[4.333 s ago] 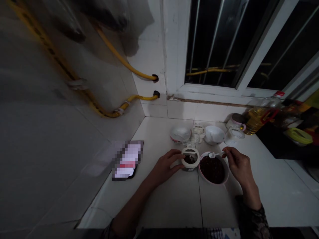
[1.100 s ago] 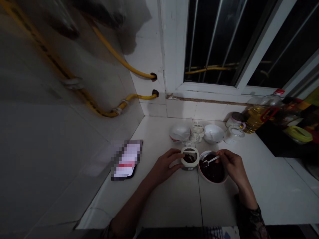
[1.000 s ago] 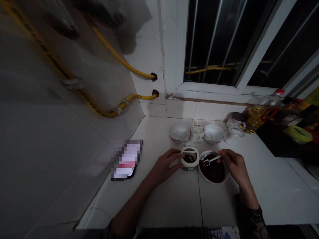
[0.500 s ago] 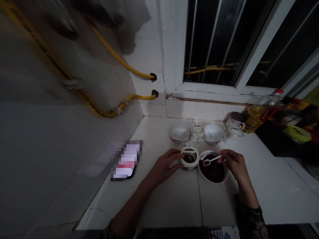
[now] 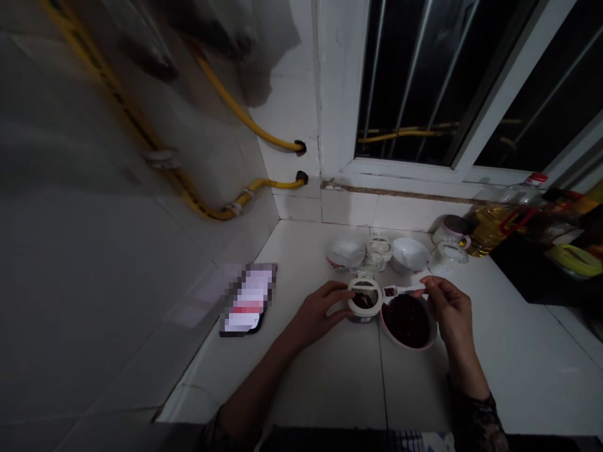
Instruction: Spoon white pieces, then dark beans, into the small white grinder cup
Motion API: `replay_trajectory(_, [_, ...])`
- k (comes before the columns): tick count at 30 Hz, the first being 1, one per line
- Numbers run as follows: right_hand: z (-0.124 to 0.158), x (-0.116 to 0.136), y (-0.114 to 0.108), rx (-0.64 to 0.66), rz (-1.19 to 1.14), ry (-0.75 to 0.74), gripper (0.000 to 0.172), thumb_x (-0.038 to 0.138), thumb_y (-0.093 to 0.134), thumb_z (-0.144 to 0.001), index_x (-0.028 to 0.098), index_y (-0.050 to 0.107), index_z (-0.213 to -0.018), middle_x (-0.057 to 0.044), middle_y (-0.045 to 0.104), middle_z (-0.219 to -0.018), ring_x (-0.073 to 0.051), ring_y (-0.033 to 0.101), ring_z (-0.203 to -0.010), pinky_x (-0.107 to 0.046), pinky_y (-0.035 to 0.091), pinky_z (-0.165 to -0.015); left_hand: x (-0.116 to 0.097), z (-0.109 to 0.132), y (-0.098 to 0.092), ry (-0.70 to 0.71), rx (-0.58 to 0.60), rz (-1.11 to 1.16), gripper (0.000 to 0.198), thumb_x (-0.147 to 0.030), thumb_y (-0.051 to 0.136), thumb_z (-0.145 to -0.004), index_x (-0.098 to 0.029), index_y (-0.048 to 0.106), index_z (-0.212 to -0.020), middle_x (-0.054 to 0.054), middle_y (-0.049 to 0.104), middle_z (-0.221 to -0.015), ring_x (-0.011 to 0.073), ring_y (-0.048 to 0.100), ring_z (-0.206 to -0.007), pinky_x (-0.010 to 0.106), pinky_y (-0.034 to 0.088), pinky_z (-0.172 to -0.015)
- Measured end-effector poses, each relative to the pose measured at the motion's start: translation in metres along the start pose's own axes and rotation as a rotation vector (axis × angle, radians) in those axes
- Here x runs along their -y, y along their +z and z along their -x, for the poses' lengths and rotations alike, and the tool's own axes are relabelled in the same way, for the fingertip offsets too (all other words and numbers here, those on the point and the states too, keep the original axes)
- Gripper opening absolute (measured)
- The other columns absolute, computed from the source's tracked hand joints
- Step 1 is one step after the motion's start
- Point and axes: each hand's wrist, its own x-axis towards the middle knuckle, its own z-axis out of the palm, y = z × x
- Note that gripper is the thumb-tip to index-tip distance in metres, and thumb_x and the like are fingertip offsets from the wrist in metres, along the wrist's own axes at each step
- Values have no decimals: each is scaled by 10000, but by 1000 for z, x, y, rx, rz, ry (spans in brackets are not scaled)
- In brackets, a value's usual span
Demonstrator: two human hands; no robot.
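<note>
My left hand [image 5: 325, 312] grips the left side of a small jar [image 5: 365, 312] with a white rim, its lid open and dark contents inside. Pinched in my right hand [image 5: 450, 306] is a small white spoon [image 5: 404, 290], which holds a bit of dark red stuff. The spoon's bowl is over the back left rim of a pink-edged bowl [image 5: 409, 321], close to the jar. Dark red, chunky food fills much of that bowl, which stands just right of the jar.
Behind stand two white bowls [image 5: 346, 253] [image 5: 409, 254], a small open jar [image 5: 380, 249] between them, and two more jars [image 5: 451, 230] [image 5: 449, 258]. An oil bottle [image 5: 490, 226] and a black box [image 5: 522, 267] are at right. A phone [image 5: 249, 301] lies left.
My right hand has raised the spoon from above the dark food to the bowl's back left rim, nearer the jar. My left hand stays on the jar. The view has shifted slightly.
</note>
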Motion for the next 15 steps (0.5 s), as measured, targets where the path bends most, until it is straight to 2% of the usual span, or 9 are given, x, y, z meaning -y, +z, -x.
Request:
replay_trajectory(2, [7,3,10,-22,77,-161,373,539,616,-808,172,666,-847,-11,669,-586,-89,399,-379,-217,309,-370,-1,0,0,-4,3,-5,256,-365,592,-929,-241,621,-1150,82,615,-1149,186,647,-1048,332,560,-887])
replay_trajectory(4, [13,4,18,12,212,-375,282,437,547,-888,186,676,-870,-30,708,-655,-131,556,-486,-238,445,-475,0,0,0,-5,5,-6,256,-360,593,-928,-241,620,-1154,81,612,-1153,188,645,-1053,338,559,-891])
replay_trajectory(6, [17,3,24,147,365,-598,243,342,502,-914,203,692,-854,-55,742,-737,-167,661,-629,-265,517,-596,0,0,1,-4,9,-5,257,-349,594,-928,-244,616,-1161,79,609,-1158,188,642,-1061,344,557,-896])
replay_trajectory(8, [20,2,26,319,481,-742,266,289,464,-920,214,709,-847,-79,761,-819,-185,700,-709,-283,539,-651,1,1,1,-6,10,-4,259,-337,597,-927,-243,611,-1168,79,609,-1159,190,641,-1061,349,556,-896])
replay_trajectory(10, [21,1,23,391,529,-761,299,289,433,-930,217,717,-874,-96,766,-879,-202,715,-758,-305,550,-690,2,1,1,-7,8,-1,259,-330,601,-925,-238,610,-1167,82,610,-1157,192,641,-1060,355,556,-896])
replay_trajectory(11, [21,1,20,370,535,-724,308,305,423,-938,218,716,-896,-100,765,-894,-209,716,-768,-317,552,-707,2,1,1,-9,8,1,258,-329,604,-923,-238,612,-1164,84,610,-1159,193,641,-1061,358,555,-899])
replay_trajectory(15, [15,5,-2,128,528,-480,296,409,457,-936,230,690,-902,-69,737,-734,-214,683,-666,-315,527,-689,0,0,0,-11,8,6,250,-329,611,-919,-242,620,-1153,82,611,-1158,190,644,-1056,350,556,-897])
